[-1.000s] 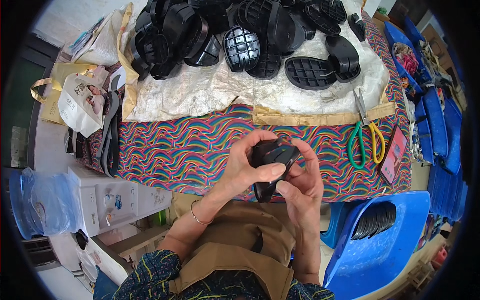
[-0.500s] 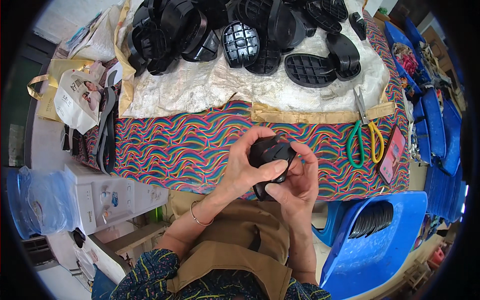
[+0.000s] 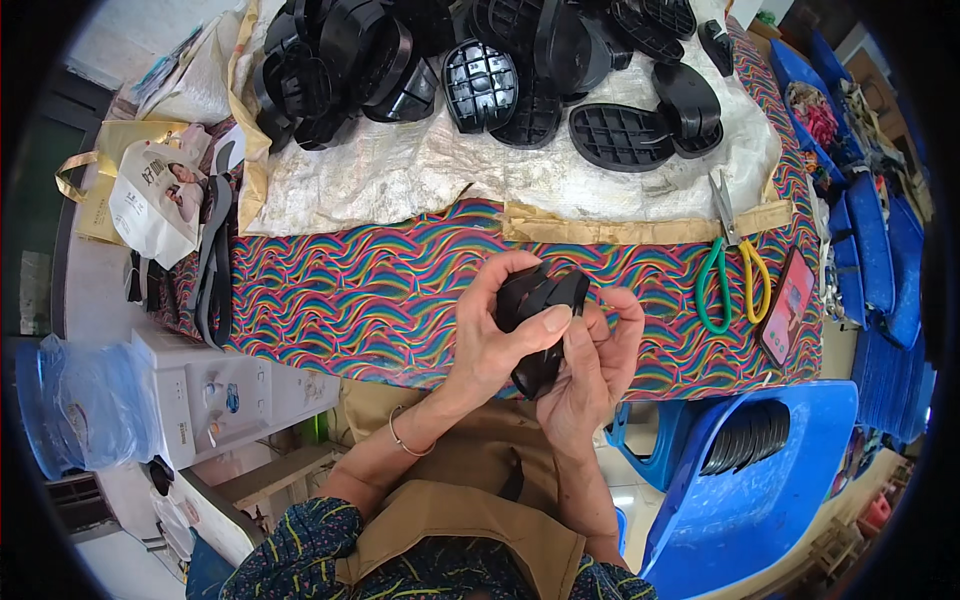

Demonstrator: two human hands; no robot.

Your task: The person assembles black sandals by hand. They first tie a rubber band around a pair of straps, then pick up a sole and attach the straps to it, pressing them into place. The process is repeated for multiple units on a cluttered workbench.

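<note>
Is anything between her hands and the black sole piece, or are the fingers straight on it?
Nothing visible stands between them. The left hand wraps the black sole piece from the left, thumb across its front, and the right hand grips it from the right, above the table's patterned cloth.

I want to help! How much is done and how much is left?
Done, it seems: a row of black pieces stacked in the blue bin. In hand: left hand and right hand grip one black part. Left: the big pile on the table.
</note>
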